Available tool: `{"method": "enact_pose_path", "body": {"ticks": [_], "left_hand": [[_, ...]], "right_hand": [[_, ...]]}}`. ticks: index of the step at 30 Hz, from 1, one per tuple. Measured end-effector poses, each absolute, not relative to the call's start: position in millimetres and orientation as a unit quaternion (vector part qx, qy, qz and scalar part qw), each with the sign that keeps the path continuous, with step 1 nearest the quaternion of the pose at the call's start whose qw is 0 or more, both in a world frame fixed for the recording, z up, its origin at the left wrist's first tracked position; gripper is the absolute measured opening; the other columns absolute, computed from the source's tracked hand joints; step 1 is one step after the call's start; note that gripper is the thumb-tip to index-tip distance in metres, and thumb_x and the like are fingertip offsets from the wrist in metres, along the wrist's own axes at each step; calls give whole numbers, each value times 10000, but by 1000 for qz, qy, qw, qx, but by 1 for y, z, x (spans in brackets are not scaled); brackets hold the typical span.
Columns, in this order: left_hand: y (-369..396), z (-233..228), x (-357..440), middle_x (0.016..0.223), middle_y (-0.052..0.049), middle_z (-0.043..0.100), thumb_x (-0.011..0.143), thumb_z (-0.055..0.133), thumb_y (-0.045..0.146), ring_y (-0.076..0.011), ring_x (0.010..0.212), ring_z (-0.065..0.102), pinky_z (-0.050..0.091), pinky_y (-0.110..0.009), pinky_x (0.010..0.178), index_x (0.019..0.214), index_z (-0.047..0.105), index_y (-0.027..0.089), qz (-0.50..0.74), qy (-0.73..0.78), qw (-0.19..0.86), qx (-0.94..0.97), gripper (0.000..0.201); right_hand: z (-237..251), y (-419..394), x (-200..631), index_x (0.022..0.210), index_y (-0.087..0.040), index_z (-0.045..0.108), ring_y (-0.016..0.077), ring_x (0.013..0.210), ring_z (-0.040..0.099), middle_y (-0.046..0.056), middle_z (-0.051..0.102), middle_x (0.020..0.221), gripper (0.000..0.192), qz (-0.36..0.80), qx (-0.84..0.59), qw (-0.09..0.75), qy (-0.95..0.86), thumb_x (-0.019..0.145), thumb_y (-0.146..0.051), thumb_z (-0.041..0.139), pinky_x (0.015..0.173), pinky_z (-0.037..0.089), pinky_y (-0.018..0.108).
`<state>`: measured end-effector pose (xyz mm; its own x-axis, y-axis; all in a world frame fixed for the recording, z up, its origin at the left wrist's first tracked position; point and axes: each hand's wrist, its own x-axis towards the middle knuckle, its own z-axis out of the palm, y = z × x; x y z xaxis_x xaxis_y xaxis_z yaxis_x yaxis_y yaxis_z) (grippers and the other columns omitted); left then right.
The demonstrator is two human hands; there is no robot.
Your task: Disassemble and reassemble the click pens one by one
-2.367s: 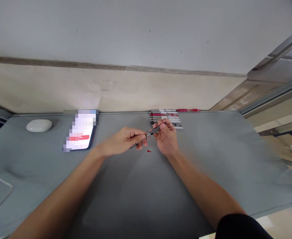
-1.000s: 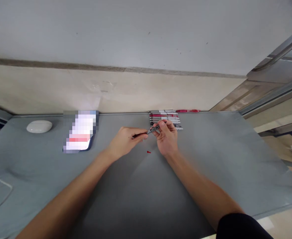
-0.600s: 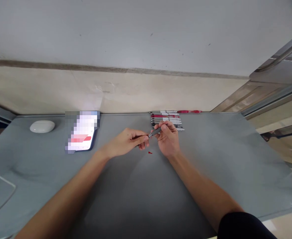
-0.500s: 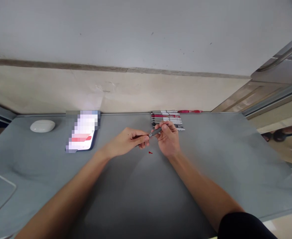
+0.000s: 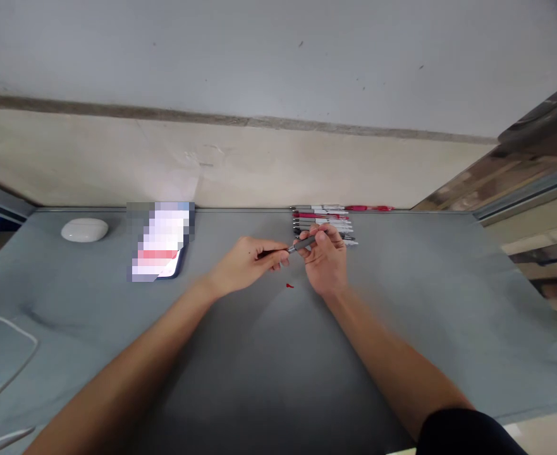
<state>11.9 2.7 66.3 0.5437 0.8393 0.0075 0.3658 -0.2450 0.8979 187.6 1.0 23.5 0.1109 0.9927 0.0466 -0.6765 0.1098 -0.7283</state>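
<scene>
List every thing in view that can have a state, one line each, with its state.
left hand: shut on the thin end of the pen.
right hand: shut on the grey barrel.
pen: held over the table between both hands, tilted.
row of pens: lying side by side at the far edge.
phone: flat, screen lit.
white case: closed, lying flat.
red bit: loose on the table.

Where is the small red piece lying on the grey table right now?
In the head view, the small red piece lies loose on the grey table, just nearer the person than the left hand and right hand.
</scene>
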Motion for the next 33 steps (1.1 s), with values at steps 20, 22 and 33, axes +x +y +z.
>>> {"method": "enact_pose_path", "body": {"ticks": [20, 22, 33], "left_hand": [[2, 65, 10, 731, 7, 682, 882, 624, 392, -140, 686, 605, 459, -246, 640, 918, 739, 197, 293, 431, 464, 716, 229], [4, 66, 12, 767, -8, 711, 852, 664, 405, -154, 715, 627, 481, -264, 674, 923, 744, 198, 336, 445, 465, 688, 233], [4, 64, 55, 951, -71, 775, 864, 705, 365, -199, 963, 714, 497, -428, 994, 960, 601, 185, 614, 357, 545, 445, 229]], "right_hand": [[26, 4, 190, 861, -280, 697, 111, 810, 681, -57, 699, 864, 189, 595, -329, 672, -294, 707, -316, 801, 644, 593, 240], [28, 6, 193, 911, -285, 705, 117, 806, 675, -47, 705, 881, 221, 595, -331, 670, -296, 719, -350, 793, 663, 605, 264], [26, 4, 198, 938, -269, 751, 127, 837, 654, -1, 727, 928, 214, 483, -411, 612, -474, 753, -374, 772, 671, 597, 250]]}}
